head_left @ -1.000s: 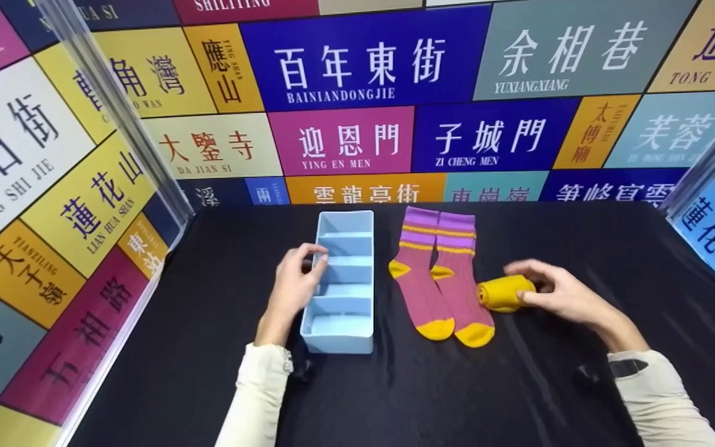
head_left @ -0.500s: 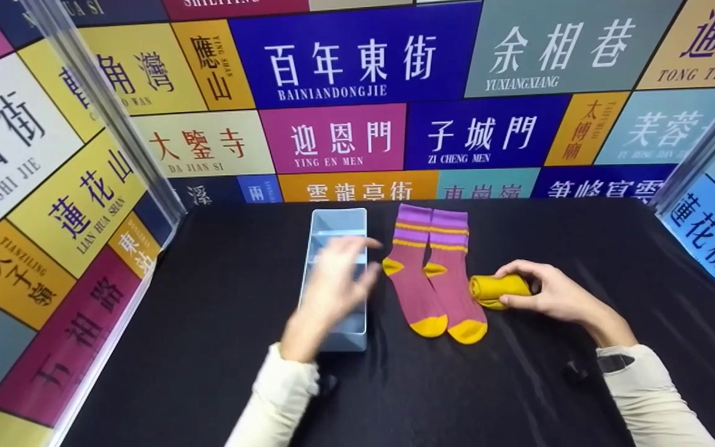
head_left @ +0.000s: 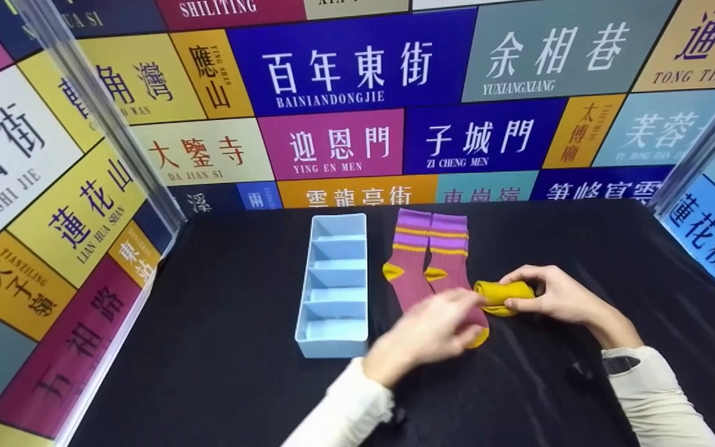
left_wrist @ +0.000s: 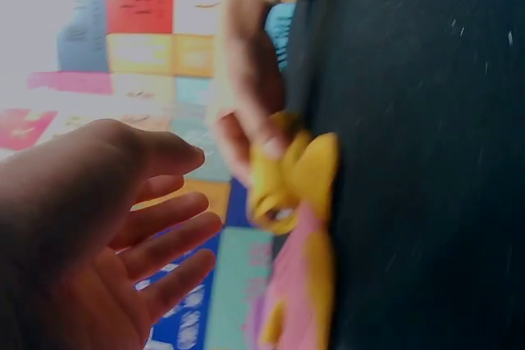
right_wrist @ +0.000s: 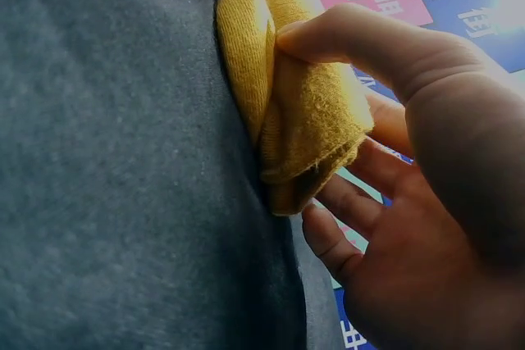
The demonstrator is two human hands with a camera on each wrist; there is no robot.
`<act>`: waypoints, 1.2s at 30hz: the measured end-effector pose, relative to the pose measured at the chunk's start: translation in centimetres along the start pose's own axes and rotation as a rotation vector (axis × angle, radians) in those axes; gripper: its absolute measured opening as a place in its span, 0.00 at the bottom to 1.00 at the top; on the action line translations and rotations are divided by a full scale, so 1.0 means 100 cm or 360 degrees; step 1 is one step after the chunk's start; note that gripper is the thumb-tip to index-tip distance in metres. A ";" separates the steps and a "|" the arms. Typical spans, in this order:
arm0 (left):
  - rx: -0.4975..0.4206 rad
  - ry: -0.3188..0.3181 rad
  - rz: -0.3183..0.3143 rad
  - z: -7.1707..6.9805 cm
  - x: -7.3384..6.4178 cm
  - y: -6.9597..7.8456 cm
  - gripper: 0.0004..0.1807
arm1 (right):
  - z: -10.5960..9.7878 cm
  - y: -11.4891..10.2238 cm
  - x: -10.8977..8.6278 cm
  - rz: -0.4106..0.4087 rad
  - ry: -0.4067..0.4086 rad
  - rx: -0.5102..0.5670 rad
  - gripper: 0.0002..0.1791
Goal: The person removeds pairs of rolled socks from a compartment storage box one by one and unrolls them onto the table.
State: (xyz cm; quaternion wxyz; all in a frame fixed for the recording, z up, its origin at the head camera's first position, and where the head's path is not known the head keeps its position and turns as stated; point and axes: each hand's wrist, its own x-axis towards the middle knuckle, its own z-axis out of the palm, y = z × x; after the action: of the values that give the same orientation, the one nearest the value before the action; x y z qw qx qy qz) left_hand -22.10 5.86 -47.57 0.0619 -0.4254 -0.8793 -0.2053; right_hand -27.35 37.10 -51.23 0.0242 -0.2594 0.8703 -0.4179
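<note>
My right hand (head_left: 559,295) pinches a rolled-up yellow sock bundle (head_left: 495,293) that lies on the black cloth; in the right wrist view the thumb presses on the ribbed yellow roll (right_wrist: 316,104) and the other fingers curve behind it. To its left lies a pair of pink socks (head_left: 408,264) with purple striped cuffs and yellow heels and toes, laid flat. Over their lower part hovers my left hand (head_left: 429,329), blurred, its fingers near the bundle and partly covering the toes. The left wrist view shows that hand (left_wrist: 98,227) with fingers apart and nothing between them.
A light blue box (head_left: 332,349) with several compartments stands left of the pink socks. Black cloth (head_left: 221,329) covers the table. Panels of coloured street-name signs (head_left: 357,62) rise behind and at the sides, with clear posts (head_left: 125,118) at the corners.
My left hand has left the blue box and swept right across the pink socks toward the yellow bundle. My right hand stays at the bundle throughout.
</note>
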 end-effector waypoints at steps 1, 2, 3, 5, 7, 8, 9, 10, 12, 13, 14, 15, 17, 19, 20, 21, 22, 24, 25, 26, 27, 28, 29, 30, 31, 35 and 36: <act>0.0009 -0.0044 0.0013 0.007 0.006 0.003 0.22 | 0.000 0.000 0.000 -0.0020 0.0015 -0.0009 0.17; 0.0019 -0.0082 0.0026 0.014 0.011 0.005 0.22 | -0.001 0.000 0.000 -0.0044 0.0029 -0.0019 0.17; 0.0035 -0.0110 0.0037 0.021 0.016 0.008 0.23 | -0.001 0.000 0.000 -0.0066 0.0037 -0.0026 0.17; 0.0075 -0.0143 0.0047 0.034 0.023 0.010 0.24 | -0.001 0.000 0.001 -0.0095 0.0037 -0.0028 0.16; 0.0114 -0.0140 0.0046 0.044 0.026 0.012 0.25 | 0.000 0.000 0.002 -0.0103 0.0033 -0.0028 0.16; 0.0129 -0.0134 0.0040 0.049 0.027 0.013 0.26 | 0.000 0.000 0.002 -0.0094 0.0028 -0.0025 0.15; 0.0138 -0.0129 0.0024 0.052 0.027 0.013 0.26 | 0.000 0.001 0.003 -0.0079 0.0024 -0.0027 0.15; 0.0131 -0.0121 0.0006 0.055 0.027 0.014 0.27 | -0.001 0.001 0.003 -0.0061 0.0023 -0.0033 0.14; 0.0097 -0.0102 -0.0032 0.058 0.026 0.016 0.28 | -0.002 0.001 0.002 -0.0019 0.0029 -0.0057 0.14; 0.0076 -0.0092 -0.0050 0.059 0.026 0.016 0.28 | -0.003 0.001 0.002 0.0007 0.0031 -0.0067 0.14; 0.0042 -0.0086 -0.0068 0.059 0.025 0.017 0.29 | -0.003 0.001 0.001 0.0032 0.0031 -0.0080 0.14; 0.0002 -0.0084 -0.0086 0.060 0.025 0.019 0.30 | -0.004 0.001 0.000 0.0058 0.0027 -0.0089 0.14; -0.0038 -0.0079 -0.0097 0.060 0.023 0.021 0.30 | -0.004 0.001 -0.001 0.0103 0.0019 -0.0097 0.13; -0.0028 -0.0085 -0.0087 0.060 0.022 0.022 0.29 | -0.004 0.002 -0.002 0.0131 0.0018 -0.0099 0.13; -0.0020 -0.0093 -0.0082 0.060 0.022 0.023 0.29 | -0.004 0.002 -0.002 0.0139 0.0021 -0.0102 0.13; -0.0005 -0.0102 -0.0076 0.061 0.022 0.023 0.29 | -0.004 0.003 -0.003 0.0146 0.0027 -0.0106 0.13; 0.0014 -0.0107 -0.0067 0.060 0.022 0.023 0.29 | -0.004 0.003 -0.003 0.0150 0.0038 -0.0113 0.13; 0.0042 -0.0116 -0.0054 0.060 0.022 0.022 0.28 | -0.004 0.003 -0.002 0.0154 0.0068 -0.0131 0.14; 0.0055 -0.0119 -0.0045 0.060 0.022 0.022 0.28 | -0.003 0.003 -0.002 0.0152 0.0085 -0.0138 0.15; 0.0068 -0.0121 -0.0038 0.059 0.022 0.022 0.28 | -0.003 0.003 -0.002 0.0154 0.0106 -0.0139 0.16; 0.0086 -0.0125 -0.0031 0.059 0.022 0.022 0.28 | -0.002 0.002 -0.002 0.0149 0.0133 -0.0131 0.18; 0.0111 -0.0125 -0.0027 0.059 0.022 0.022 0.27 | -0.001 0.002 -0.001 0.0142 0.0166 -0.0119 0.19; 0.0132 -0.0125 -0.0030 0.059 0.022 0.022 0.27 | 0.000 0.001 -0.001 0.0125 0.0203 -0.0108 0.21; 0.0156 -0.0123 -0.0033 0.059 0.022 0.022 0.27 | 0.001 0.001 0.000 0.0100 0.0244 -0.0090 0.22; 0.0176 -0.0120 -0.0037 0.059 0.022 0.022 0.27 | 0.002 0.001 0.001 0.0073 0.0277 -0.0083 0.22; 0.0192 -0.0118 -0.0056 0.059 0.022 0.022 0.26 | 0.003 0.000 0.001 -0.0027 0.0349 -0.0157 0.16; 0.0192 -0.0116 -0.0049 0.059 0.023 0.022 0.26 | 0.003 -0.001 0.001 -0.0035 0.0347 -0.0185 0.15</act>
State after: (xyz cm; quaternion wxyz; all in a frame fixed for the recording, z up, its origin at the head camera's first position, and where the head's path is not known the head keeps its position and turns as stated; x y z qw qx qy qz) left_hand -21.46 11.14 -51.64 0.0521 -0.4144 -0.8982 -0.1371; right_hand -27.34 36.80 -51.36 -0.0903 -0.2230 0.8876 -0.3927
